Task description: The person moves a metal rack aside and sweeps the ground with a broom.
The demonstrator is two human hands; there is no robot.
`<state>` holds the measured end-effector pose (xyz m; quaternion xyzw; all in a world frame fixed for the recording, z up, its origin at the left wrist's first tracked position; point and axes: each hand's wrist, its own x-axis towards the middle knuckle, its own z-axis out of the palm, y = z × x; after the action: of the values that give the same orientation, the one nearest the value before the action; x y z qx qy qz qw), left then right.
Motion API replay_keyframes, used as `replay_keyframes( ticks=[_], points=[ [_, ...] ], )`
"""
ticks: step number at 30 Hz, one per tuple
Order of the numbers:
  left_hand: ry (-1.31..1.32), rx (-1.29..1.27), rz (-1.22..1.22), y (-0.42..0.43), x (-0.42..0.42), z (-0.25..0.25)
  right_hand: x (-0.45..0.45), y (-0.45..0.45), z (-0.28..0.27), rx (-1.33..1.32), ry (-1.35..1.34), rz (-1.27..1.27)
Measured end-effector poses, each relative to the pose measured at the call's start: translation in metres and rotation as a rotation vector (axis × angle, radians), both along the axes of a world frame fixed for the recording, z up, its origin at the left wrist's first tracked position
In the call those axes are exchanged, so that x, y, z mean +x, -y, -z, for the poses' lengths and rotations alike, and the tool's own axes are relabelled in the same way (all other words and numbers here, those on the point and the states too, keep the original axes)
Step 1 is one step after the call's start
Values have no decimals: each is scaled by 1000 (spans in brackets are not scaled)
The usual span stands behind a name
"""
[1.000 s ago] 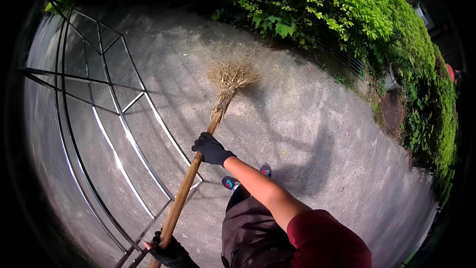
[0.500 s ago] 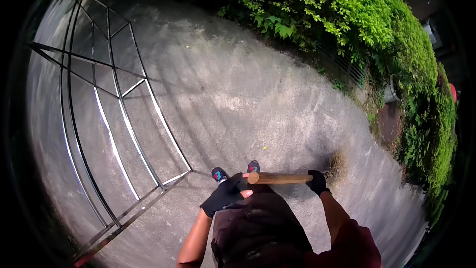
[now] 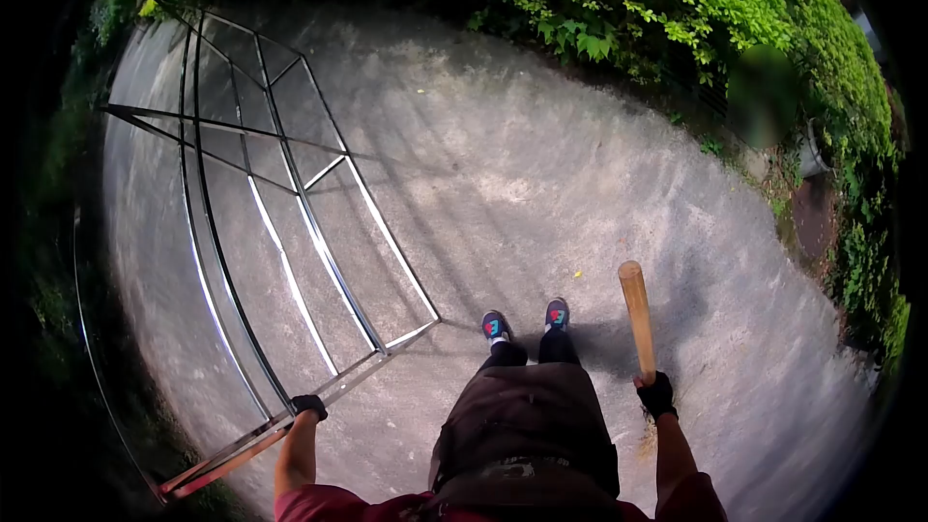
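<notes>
My right hand [image 3: 657,396], in a black fingerless glove, is closed round a thick wooden broom handle [image 3: 637,319]. The handle's blunt end points forward and away from me. Below the hand, straw-coloured bristles [image 3: 648,442] show in part beside my forearm. On the other side, my left hand [image 3: 309,406], gloved the same way, is closed on the near end of a metal frame [image 3: 333,275]. Its fingertips are mostly hidden. The frame is a long open rack of dark and shiny bars lying on the ground to my left.
My shoes [image 3: 524,319] stand on grey concrete [image 3: 503,193] between the frame and the broom. A small yellow leaf [image 3: 578,275] lies ahead. Leafy bushes [image 3: 715,0] line the far and right edges, with a whitish container [image 3: 812,155] among them.
My left hand has left the broom's side and reached out left onto the metal frame. The broom handle has swung from lying across me to pointing forward, held in the right hand.
</notes>
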<state>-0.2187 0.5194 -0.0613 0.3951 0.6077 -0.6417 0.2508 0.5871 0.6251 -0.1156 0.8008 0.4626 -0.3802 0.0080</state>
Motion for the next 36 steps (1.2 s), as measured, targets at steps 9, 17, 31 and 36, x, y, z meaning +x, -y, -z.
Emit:
replay_keyframes(
  ticks=[9,17,31,36],
  points=[
    [294,448,423,-252,217,-129,14,41,14,-13,-59,101],
    [303,592,853,-630,475,-193,88,7,21,123,-76,176],
    [230,675,1094,-874,619,-60,159,-24,4,-10,-105,142],
    [1430,633,405,-673,690,-140,170,-59,-30,25,-182,79]
  ],
)
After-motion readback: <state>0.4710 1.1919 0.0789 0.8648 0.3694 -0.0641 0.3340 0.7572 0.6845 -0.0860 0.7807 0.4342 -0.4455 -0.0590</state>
